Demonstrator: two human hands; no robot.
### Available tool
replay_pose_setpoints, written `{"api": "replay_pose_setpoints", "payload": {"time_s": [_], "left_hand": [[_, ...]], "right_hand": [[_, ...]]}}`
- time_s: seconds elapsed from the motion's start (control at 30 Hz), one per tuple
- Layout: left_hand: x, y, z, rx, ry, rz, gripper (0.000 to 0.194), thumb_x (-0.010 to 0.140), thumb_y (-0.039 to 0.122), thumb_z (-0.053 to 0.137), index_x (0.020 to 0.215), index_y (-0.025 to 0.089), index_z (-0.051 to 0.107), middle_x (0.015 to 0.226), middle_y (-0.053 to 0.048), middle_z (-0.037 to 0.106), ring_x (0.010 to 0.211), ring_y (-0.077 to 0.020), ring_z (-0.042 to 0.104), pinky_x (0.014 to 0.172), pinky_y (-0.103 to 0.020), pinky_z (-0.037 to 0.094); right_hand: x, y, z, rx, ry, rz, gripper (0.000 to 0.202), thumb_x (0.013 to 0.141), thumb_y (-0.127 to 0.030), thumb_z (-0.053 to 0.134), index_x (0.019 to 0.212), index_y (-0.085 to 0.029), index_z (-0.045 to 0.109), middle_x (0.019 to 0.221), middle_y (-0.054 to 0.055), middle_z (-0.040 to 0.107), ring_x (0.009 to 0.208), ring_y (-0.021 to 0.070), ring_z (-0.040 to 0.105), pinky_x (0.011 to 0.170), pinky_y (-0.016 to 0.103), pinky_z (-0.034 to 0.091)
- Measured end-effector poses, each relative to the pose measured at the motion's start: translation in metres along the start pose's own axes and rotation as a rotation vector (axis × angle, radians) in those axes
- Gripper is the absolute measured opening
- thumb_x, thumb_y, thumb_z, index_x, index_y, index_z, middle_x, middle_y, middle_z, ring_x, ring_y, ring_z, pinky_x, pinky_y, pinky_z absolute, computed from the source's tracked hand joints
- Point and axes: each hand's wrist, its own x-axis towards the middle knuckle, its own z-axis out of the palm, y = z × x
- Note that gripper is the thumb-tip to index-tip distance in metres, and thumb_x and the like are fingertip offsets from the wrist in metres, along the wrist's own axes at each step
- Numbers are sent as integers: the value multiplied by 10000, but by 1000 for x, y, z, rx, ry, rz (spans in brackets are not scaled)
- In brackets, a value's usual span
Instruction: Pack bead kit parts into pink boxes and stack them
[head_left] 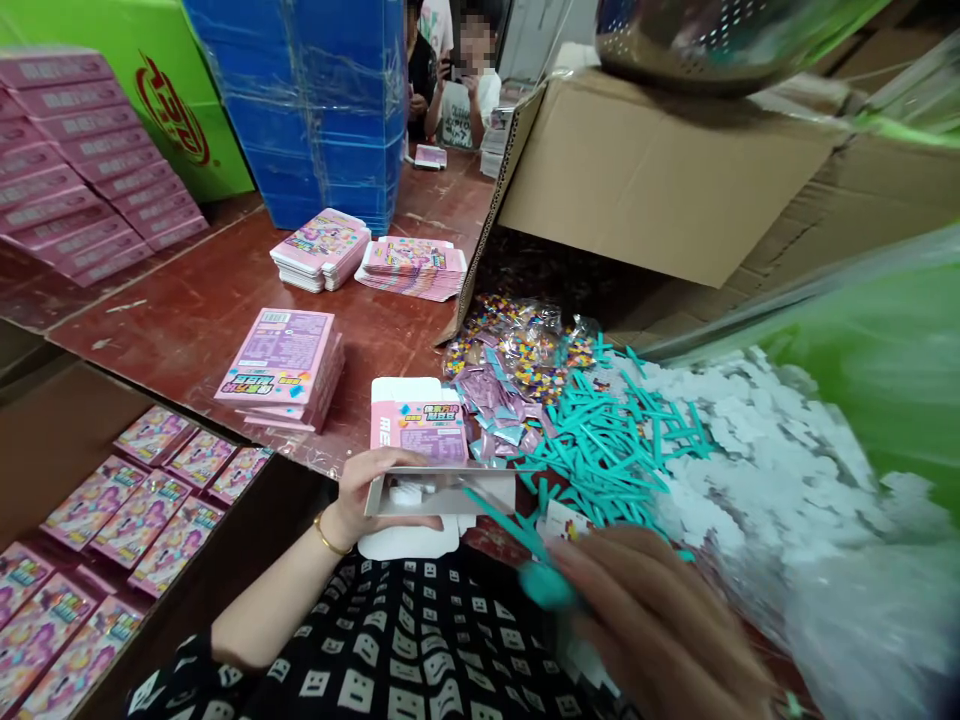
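My left hand (365,492) grips a small cardboard box (480,487) in front of my body, thumb and fingers on opposite sides. Its open side faces me, and a small white piece lies inside. White end flaps stick out above and below it. My right hand (664,610), blurred by motion, pinches a long teal stick (504,520) whose tip reaches the box opening. A blurred teal lump (550,585) and a white card (568,518) with a coloured pattern are by these fingers; whether they are held is unclear.
On the red table lie teal sticks (600,440), pink packets (487,390), bags of coloured beads (532,355) and white pieces (757,440). Flat boxes (326,240) and stacked boxes (281,350) stand left. A carton (660,170) overhangs. Packed boxes (150,505) fill another carton. People (457,100) are behind.
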Motion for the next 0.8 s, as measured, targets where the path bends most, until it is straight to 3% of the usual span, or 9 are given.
{"api": "replay_pose_setpoints", "payload": {"time_s": [0.1,0.17,0.23,0.37,0.47,0.57,0.67,0.73,0.8], "left_hand": [[-6,-8,1,214,163,62,897,587,506,888,1306,273,406,955,-28,655,727,-203,718,645,-328,627],[-7,-19,4,416,324,123,863,578,562,862,1275,233,474,1010,-36,590,736,-174,690,648,-288,607],[-3,-29,6,444,378,158,851,612,537,854,1303,223,471,1067,-52,555,792,-174,677,693,-284,597],[19,-35,8,236,247,142,725,733,564,756,1311,240,461,1010,-55,618,846,-194,677,703,-302,584],[35,-29,4,88,118,54,416,812,554,681,1033,210,606,941,-62,638,840,-183,666,687,-277,561],[40,-23,2,-10,93,17,265,851,428,696,858,196,565,971,-79,637,910,-189,662,753,-281,558],[31,-20,7,-72,198,55,399,829,279,753,1086,252,449,1040,-80,652,978,-202,673,834,-331,563],[22,-20,11,-88,270,76,607,826,280,760,1242,297,318,1040,-67,667,963,-200,686,857,-361,566],[14,-23,13,-50,252,58,606,849,314,732,1295,307,321,1021,-64,679,945,-200,692,869,-374,567]], "right_hand": [[46,3,35,-131,-78,-274,325,973,-227,556,1292,-180,591,996,70,669,979,198,597,902,344,489],[58,22,59,-138,50,-224,331,962,-302,577,1283,-223,593,1112,94,622,1074,234,572,954,412,475],[55,44,81,-4,158,-126,337,946,-370,586,1268,-269,590,1250,106,555,1162,266,547,969,463,483],[34,70,122,312,209,-8,281,998,-370,452,1185,-248,622,1293,118,539,1119,255,611,830,409,570],[27,74,146,323,298,-49,323,1025,-346,380,1072,-227,677,1099,99,618,929,212,667,664,323,566],[28,73,155,264,341,-159,198,974,-329,532,1017,-233,700,1020,89,669,891,229,684,650,336,560],[28,68,152,174,421,-193,272,867,-222,699,1138,-244,678,988,75,736,836,239,713,696,368,572],[24,65,148,139,422,-177,427,814,-205,764,1221,-256,645,910,44,759,718,219,717,665,360,580],[22,65,143,136,367,-153,480,800,-200,780,1250,-281,633,890,23,766,705,219,724,669,360,599]]}}
